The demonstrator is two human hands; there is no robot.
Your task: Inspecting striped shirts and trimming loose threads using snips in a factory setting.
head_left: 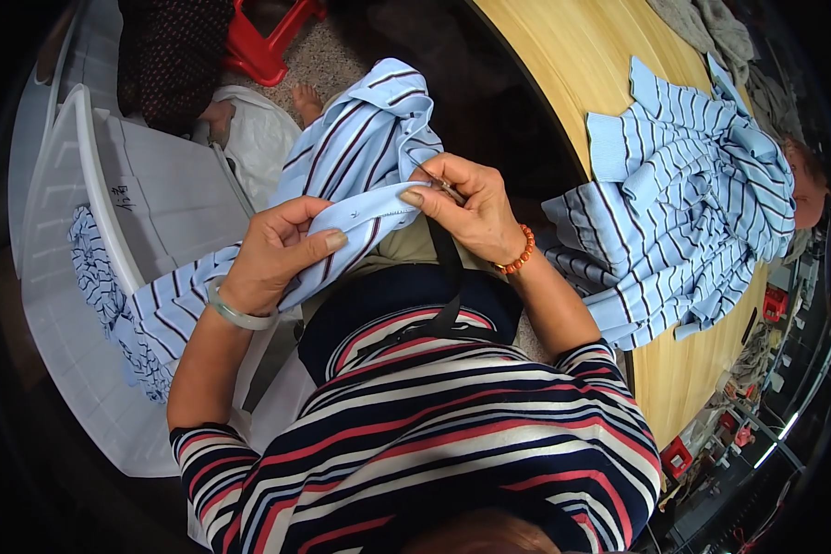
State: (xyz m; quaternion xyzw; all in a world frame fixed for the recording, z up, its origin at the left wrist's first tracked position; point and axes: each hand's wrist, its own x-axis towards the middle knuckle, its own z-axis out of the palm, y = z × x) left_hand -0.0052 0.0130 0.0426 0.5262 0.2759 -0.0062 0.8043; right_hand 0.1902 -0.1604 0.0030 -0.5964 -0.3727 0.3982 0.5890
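Observation:
A light blue knit garment with dark and white stripes lies across my lap, one end trailing left over a bin's rim. My left hand pinches its plain blue band between thumb and fingers. Small dark stitch marks show along this band. My right hand is closed at the band's other end, thumb on the edge. A slim, pointed metal tool sticks out between its fingers; its exact kind is hard to make out. The two hands hold the band stretched between them.
On my left stands a white plastic bin with more striped fabric over its side. At right, a wooden table carries a heap of similar garments. A red stool and another person's bare foot are ahead.

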